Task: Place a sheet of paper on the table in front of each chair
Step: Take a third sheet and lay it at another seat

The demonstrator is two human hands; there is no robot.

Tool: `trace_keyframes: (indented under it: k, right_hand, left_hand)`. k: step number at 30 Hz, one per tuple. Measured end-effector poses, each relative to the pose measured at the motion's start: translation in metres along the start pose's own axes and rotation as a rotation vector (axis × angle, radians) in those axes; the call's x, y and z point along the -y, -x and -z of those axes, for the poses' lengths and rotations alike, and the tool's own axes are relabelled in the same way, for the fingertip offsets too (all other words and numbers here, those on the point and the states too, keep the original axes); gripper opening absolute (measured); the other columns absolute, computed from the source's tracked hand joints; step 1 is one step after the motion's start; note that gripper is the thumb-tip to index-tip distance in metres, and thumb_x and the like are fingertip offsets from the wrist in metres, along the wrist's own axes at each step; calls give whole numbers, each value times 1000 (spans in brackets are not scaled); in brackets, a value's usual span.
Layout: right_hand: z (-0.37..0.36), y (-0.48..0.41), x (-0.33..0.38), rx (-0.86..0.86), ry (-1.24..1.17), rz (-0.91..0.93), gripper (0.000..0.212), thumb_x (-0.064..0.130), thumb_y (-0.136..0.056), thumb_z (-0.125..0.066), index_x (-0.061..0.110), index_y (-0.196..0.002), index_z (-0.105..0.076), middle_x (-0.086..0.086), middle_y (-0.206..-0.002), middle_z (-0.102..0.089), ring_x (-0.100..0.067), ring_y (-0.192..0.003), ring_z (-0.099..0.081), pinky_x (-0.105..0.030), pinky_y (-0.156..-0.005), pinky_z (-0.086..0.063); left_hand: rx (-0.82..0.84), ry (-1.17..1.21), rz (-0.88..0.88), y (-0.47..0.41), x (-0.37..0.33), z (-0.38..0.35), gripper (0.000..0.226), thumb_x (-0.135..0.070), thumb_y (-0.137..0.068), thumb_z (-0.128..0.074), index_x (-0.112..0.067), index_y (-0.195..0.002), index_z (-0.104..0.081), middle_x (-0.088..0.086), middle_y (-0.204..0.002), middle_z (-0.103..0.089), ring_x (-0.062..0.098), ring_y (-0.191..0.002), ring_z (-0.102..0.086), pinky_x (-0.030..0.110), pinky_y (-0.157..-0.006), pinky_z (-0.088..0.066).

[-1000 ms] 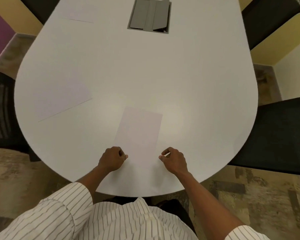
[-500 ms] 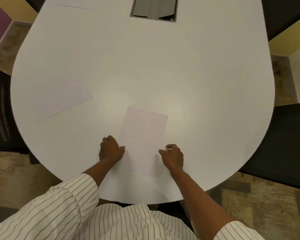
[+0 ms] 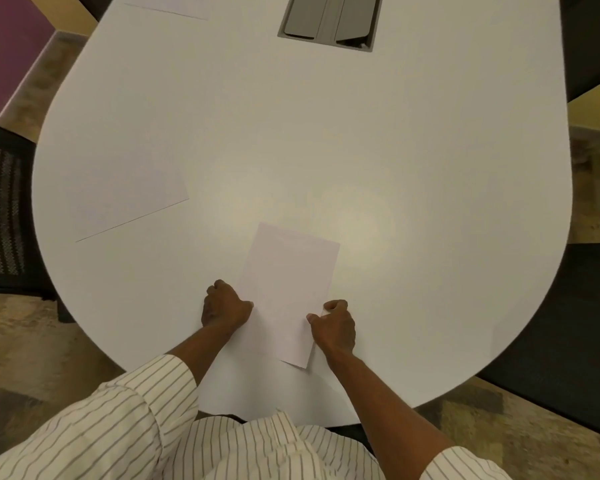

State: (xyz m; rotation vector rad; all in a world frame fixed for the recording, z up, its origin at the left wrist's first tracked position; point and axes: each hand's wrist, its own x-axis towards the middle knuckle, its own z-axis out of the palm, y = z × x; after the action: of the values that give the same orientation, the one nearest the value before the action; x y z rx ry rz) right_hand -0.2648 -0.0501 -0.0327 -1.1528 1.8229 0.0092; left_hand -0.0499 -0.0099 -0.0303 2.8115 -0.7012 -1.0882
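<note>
The sheet of paper is held between the two hands at the near end of the table, its long axis running away from the fingers and tilted slightly rightward. Its left edge is pinched by the left hand, its right edge by the right hand, fingers curled closed. Both hands are equally near. Another sheet lies well left.

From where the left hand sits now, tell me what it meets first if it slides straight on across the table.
The left hand points up the table. Its way looks free, passing between both sheets; the gray hatch lies off its line.
</note>
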Motion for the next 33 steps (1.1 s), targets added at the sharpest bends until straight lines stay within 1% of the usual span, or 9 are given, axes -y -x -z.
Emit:
trace_keyframes:
  k: [6, 10, 12, 14, 17, 22, 26, 28, 33]
  right_hand:
    - [-2, -3, 5, -8, -45, -20, 50, 24, -89, -83, 19, -127, -51, 1, -107, -60, -25, -96, -61, -33, -85, -48]
    - [-9, 0, 5, -37, -112, 9, 49, 10, -86, -83, 18, -125, -54, 0, -101, -65, -27, -95, -66, -33, -83, -50]
    - [-10, 2, 2, -63, -158, 38, 46, 6, -85, -82, 19, -121, -57, 0, -92, -70, -21, -88, -67, -32, -79, -49]
    - [-8, 4, -2, -103, -206, 68, 41, 3, -86, -82, 21, -117, -62, 5, -84, -69, -10, -78, -64, -28, -71, -46]
    - [1, 3, -10, -127, -245, 121, 35, 2, -87, -83, 25, -109, -68, 9, -83, -72, -3, -78, -66, -18, -66, -45]
    - [28, -4, -29, -104, -302, 183, 25, 4, -89, -83, 20, -107, -77, 7, -86, -75, -9, -83, -71, -19, -77, -51]
    - [59, -14, -44, -105, -326, 223, 24, 4, -90, -83, 19, -108, -79, 6, -86, -75, -7, -83, -70, -21, -81, -54]
    - [77, -21, -50, -125, -334, 229, 23, 5, -90, -83, 19, -108, -79, 4, -88, -76, -9, -83, -70, -22, -82, -55]
    - [123, -41, -62, -211, -344, 246, 20, 7, -91, -83, 19, -106, -80, 3, -88, -77, -11, -83, -71, -23, -82, -54]
  left_hand:
    - [27, 18, 45, 0, 1, 11, 54, -27, -86, -83, -5, -129, -60, 16, -131, -68, 38, -121, -66, 43, -95, -56]
    - [42, 20, 41, 1, 0, 19, 39, -31, -85, -87, -9, -113, -72, 14, -119, -73, 36, -109, -71, 36, -81, -51]
    - [35, 33, 31, 2, 0, 22, 28, -30, -85, -87, -10, -90, -67, 13, -105, -73, 34, -94, -69, 33, -73, -46]
    - [20, 48, 27, 4, 1, 23, 39, -27, -85, -86, -15, -70, -51, 8, -85, -64, 29, -77, -61, 29, -65, -40]
    - [53, 64, 3, 9, 2, 21, 42, -22, -82, -85, -15, -67, -46, 5, -77, -59, 26, -68, -57, 26, -59, -37]
    - [137, 228, -1, 23, 0, 9, 45, -22, -78, -91, -15, -65, -48, 5, -74, -61, 25, -69, -58, 28, -62, -41]
    - [214, 357, -59, 32, -10, -4, 49, -26, -79, -89, -18, -64, -43, 9, -73, -60, 26, -72, -63, 39, -67, -55]
    - [260, 377, -93, 37, -17, -12, 46, -30, -78, -89, -18, -65, -46, 9, -72, -62, 27, -70, -68, 48, -75, -64]
    - [327, 388, -162, 65, -55, -36, 44, -26, -92, -83, -12, -66, -52, 8, -70, -67, 24, -64, -69, 51, -85, -64]
